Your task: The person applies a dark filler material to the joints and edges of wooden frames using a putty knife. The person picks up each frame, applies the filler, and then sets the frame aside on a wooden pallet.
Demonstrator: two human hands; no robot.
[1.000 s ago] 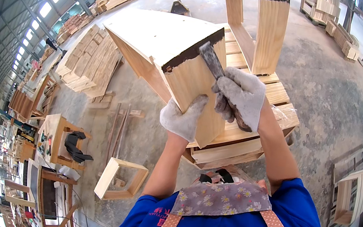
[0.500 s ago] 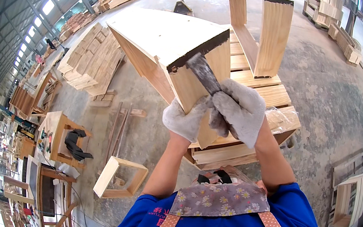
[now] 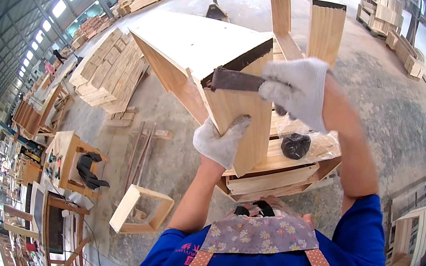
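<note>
A pale wooden box frame [image 3: 237,112] stands in front of me with a dark brown-black coating along its upper edge. My left hand [image 3: 221,140], in a white work glove, grips the box's side panel, its smudged thumb on the near face. My right hand [image 3: 298,90], also gloved, is closed around a putty knife [image 3: 235,80]. The knife's flat dark blade lies across the left end of the coated edge. Below the right hand, a black lump of paste [image 3: 295,146] sits on clear plastic; its contents are too dark to make out.
Slatted wooden pieces [image 3: 272,177] lie under the box. A second box frame [image 3: 325,34] with a dark edge stands behind. Stacked boards [image 3: 107,69] are at left, near a small frame [image 3: 141,210] on the floor. A pallet jack [image 3: 217,11] stands farther back.
My right hand has moved up and right, away from the left hand. The putty knife has swung from slanting to nearly level. The black lump has come into view.
</note>
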